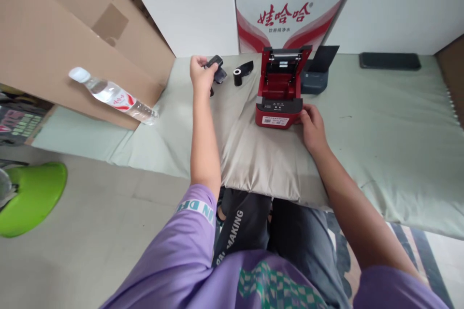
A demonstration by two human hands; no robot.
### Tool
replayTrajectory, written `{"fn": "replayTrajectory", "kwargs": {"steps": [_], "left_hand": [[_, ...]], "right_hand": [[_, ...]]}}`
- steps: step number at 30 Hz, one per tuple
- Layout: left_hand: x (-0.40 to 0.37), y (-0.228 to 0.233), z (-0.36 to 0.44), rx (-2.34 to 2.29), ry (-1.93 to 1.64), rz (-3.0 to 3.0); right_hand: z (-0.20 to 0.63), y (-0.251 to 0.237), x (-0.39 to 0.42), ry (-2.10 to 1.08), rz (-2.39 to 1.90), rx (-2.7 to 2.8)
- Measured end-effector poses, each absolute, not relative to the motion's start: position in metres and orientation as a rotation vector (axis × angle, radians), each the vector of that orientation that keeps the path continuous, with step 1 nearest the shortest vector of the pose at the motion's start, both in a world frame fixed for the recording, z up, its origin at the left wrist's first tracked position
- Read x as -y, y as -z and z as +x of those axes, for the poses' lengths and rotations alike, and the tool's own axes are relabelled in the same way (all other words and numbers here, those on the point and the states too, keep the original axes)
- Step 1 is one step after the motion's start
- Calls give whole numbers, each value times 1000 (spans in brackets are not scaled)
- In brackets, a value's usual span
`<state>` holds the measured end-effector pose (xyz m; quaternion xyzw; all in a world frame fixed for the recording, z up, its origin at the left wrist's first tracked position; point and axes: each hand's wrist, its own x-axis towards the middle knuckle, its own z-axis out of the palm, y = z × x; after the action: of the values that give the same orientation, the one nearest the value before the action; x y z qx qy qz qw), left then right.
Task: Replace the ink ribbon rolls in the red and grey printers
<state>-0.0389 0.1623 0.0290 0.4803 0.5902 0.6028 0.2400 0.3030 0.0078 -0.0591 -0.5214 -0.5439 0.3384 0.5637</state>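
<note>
Left arm stretches straight toward twelve o'clock, left hand point(200, 73) with fingers curled shut in a grip. Right hand point(312, 127) at one o'clock, fingers bent, palm down.
</note>
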Motion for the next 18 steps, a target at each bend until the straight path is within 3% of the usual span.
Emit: {"fn": "replayTrajectory", "kwargs": {"steps": [3,9,18], "left_hand": [[-160,-28,-39,-1832,-1481,1439],[-158,-18,-38,-1691,-1216,1646],[-159,3,-28,-1585,-1142,1750]], "right_hand": [[302,59,-8,-789,-1232,1289],[302,58,-7,-792,-1238,1290],[302,57,-6,-792,-1237,1295]]}}
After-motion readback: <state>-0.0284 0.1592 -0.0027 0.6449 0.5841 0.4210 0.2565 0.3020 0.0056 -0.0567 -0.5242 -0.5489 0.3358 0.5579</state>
